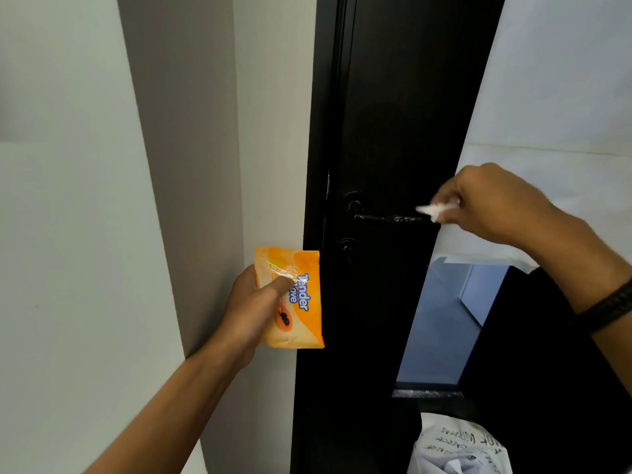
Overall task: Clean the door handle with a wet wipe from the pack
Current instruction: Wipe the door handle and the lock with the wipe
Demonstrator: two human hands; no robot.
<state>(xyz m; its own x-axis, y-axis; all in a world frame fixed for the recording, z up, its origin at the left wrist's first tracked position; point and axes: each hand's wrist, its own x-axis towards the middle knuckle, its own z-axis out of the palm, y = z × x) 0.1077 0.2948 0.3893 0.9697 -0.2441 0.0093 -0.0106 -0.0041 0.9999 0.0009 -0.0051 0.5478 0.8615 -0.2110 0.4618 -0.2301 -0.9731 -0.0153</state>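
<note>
Wiping the free end of a door handle.
We see the right hand [492, 203] pinching a white wet wipe [433, 210] at the right tip of the black handle [393, 218], by the door's [393, 114] open edge; left hand [253, 302], fingers curled, grips the orange pack [301, 299] lower left.

An orange and yellow wipe pack [294, 299] with blue and white lettering and a papaya picture sits in the left hand [253, 302]. The right hand [492, 203] pinches a white wipe [434, 209] against a glossy black door handle [390, 218] on a black door [393, 114]. A black band [608, 309] circles the right wrist.
</note>
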